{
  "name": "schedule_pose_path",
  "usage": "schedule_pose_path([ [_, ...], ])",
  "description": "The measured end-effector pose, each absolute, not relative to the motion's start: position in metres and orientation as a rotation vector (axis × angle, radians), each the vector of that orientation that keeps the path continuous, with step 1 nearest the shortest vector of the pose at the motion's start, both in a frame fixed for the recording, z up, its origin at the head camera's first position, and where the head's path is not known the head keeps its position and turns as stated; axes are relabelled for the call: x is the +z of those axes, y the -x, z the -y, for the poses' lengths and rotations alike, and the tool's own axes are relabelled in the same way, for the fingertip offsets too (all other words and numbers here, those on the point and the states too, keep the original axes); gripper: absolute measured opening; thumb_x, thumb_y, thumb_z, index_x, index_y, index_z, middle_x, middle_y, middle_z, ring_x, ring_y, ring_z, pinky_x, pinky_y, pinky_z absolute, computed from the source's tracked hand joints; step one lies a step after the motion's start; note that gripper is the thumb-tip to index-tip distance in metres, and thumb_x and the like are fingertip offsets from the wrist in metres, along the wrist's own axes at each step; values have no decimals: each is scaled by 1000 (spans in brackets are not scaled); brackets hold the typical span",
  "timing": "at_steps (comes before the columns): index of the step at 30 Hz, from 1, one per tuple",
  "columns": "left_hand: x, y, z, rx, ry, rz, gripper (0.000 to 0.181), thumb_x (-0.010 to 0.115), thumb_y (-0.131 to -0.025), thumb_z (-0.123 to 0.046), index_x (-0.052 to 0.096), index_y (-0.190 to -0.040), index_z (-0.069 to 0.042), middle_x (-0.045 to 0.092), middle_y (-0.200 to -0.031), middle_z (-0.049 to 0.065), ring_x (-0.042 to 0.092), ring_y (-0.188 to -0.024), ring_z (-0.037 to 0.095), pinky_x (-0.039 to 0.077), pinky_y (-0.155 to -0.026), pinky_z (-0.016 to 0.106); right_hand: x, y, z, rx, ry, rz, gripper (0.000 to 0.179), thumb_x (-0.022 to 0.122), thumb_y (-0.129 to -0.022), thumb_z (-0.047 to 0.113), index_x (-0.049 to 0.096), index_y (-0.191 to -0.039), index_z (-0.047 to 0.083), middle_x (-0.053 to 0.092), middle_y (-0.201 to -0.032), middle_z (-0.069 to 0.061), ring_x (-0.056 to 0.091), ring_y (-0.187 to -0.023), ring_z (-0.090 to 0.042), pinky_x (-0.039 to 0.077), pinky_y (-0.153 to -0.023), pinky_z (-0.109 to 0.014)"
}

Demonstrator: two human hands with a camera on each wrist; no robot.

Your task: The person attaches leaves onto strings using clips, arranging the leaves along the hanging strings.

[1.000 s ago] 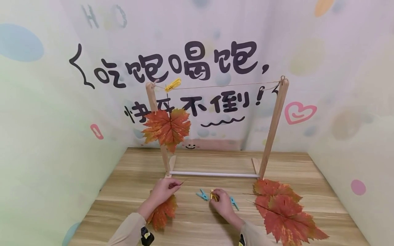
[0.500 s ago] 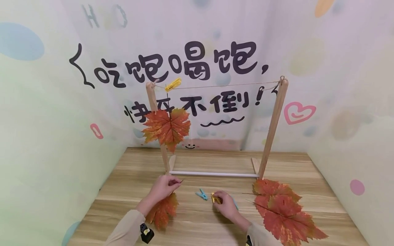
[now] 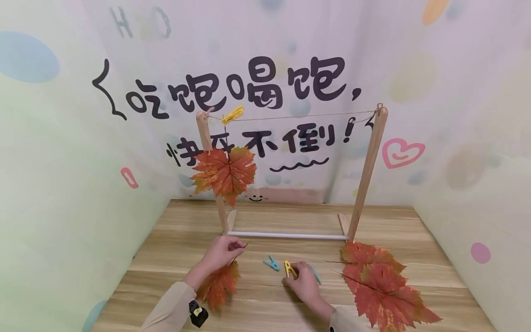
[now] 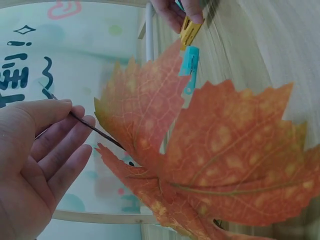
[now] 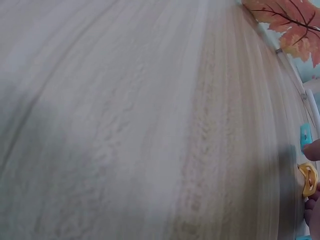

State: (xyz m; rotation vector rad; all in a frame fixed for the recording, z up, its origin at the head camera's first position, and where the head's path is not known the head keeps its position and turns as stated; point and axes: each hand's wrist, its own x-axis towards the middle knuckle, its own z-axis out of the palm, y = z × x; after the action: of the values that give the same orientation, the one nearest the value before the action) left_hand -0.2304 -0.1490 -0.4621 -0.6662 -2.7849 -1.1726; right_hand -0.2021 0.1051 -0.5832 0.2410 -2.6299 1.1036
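Note:
My left hand [image 3: 221, 254] pinches the thin dark stem [image 4: 100, 132] of an orange-red artificial maple leaf [image 4: 225, 155], whose blade hangs below the hand. Between the thumb and fingers of my right hand [image 3: 306, 283] is a yellow clothespin [image 3: 288, 269], held close over the table. Just left of it lies a blue clothespin [image 3: 272, 263]. Another blue clothespin [image 3: 317, 275] is partly hidden behind the right hand. In the right wrist view only fingertips and the yellow clothespin [image 5: 309, 178] show at the right edge.
A wooden frame [image 3: 367, 177] with a white bottom bar [image 3: 288, 235] stands behind the hands. From its string [image 3: 298, 115] a maple leaf [image 3: 229, 173] hangs at the left by a yellow clothespin [image 3: 233, 115]. Two more leaves [image 3: 387, 295] lie overlapping on the right of the table [image 3: 265, 309].
My right hand has shifted slightly right with the yellow clothespin, which now shows more plainly at the fingertips. The left hand with its leaf has risen slightly.

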Motion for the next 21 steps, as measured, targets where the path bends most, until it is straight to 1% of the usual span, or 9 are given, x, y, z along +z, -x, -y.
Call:
schedule_pose_path([
  [6, -463, 230, 149, -1188, 711, 2791, 4, 64, -82, -6, 67, -82, -4, 64, -73, -1, 56, -64, 6, 47, -59, 19, -585, 202, -106, 1019, -235, 2649, 33, 75, -61, 7, 68, -92, -3, 61, -80, -5, 53, -74, -17, 45, -62, -27],
  [9, -465, 230, 148, -1200, 732, 2794, 4, 65, -82, -6, 67, -81, -2, 63, -72, -1, 55, -63, 5, 46, -58, 19, -582, 201, -109, 998, -236, 2687, 30, 75, -60, 5, 68, -88, -2, 60, -78, -5, 54, -72, -15, 46, -60, -26],
  [14, -467, 230, 148, -1234, 731, 2797, 6, 64, -83, -7, 66, -82, -1, 63, -72, -1, 53, -63, 4, 46, -58, 19, -573, 198, -118, 971, -268, 2755, 26, 74, -59, 6, 66, -83, -1, 60, -76, -4, 52, -67, -12, 43, -55, -23],
  [21, -459, 232, 145, -1308, 735, 2781, 4, 63, -83, -4, 67, -83, -4, 64, -75, 2, 55, -66, 7, 47, -59, 20, -569, 200, -121, 912, -352, 2822, 27, 75, -60, 4, 65, -85, 0, 60, -78, -4, 53, -69, -14, 46, -59, -27],
])
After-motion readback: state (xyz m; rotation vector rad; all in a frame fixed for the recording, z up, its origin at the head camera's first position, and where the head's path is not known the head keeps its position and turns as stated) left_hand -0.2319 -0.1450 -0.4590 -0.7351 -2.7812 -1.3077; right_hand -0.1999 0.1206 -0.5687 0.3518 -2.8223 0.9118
